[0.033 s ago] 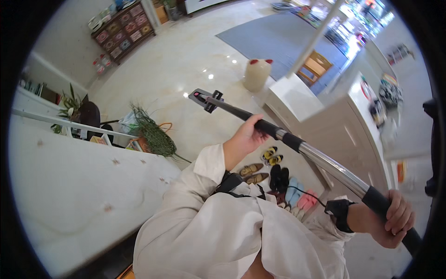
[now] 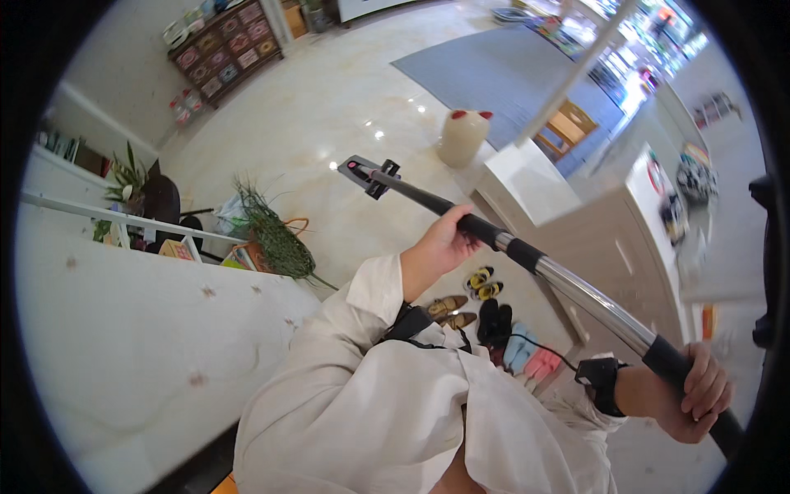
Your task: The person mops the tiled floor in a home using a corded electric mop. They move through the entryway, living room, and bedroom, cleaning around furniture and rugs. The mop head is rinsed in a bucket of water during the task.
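A small change of framing has been registered: the surroundings are displaced slightly, chiefly rightward, and the pale shoes beyond the pair of pink slippers are now more covered by the loose off-white cloth garment. The 2-handed hold has been retained. The long chrome-and-black tubular pole tool is held diagonally across the front of the body, with its lower end directed forward. Its forward black sleeve is grasped by the left hand, with the thumb laid along the upper side. Its rear black sleeve is gripped by the right hand, with the fingers wrapped around it; the pole is continued past this hand toward the dark rim of the view. The flat dark-grey tool head is located over the pale glossy floor, near the cream rounded container with 2 red ear-shaped points, and is seemingly rested flat; firm contact cannot be confirmed. Because the grip is unaltered and the head is only marginally displaced in view, the change is judged to be mainly a head-camera turn, and no distinct advance in the work can be read from it.
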Action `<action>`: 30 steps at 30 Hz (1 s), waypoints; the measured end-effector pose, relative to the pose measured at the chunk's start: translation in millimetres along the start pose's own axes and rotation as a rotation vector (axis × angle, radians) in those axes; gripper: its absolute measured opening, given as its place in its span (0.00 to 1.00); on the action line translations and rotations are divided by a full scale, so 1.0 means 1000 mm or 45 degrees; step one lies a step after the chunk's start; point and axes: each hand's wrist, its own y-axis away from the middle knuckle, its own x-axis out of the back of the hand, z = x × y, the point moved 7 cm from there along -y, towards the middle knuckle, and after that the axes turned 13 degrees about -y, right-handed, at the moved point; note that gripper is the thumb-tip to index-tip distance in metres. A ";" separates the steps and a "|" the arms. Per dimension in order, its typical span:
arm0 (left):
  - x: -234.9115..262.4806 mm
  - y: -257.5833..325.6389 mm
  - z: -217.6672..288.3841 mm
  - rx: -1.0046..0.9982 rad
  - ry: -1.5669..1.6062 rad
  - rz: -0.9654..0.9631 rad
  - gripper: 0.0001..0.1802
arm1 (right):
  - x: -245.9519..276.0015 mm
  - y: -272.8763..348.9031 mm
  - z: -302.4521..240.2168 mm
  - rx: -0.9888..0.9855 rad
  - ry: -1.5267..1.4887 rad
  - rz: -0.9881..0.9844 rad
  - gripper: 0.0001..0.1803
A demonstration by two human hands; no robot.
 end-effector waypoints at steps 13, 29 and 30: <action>-0.017 -0.182 0.247 0.100 -0.058 -0.091 0.09 | 0.060 -0.141 0.264 -0.030 0.228 0.031 0.08; 0.005 -0.451 0.657 -0.037 -0.034 0.087 0.10 | 0.121 -0.340 0.764 -0.132 -0.044 -0.917 0.13; 0.007 -0.463 0.683 -0.061 -0.053 0.082 0.10 | 0.121 -0.348 0.792 -0.136 -0.083 -0.965 0.12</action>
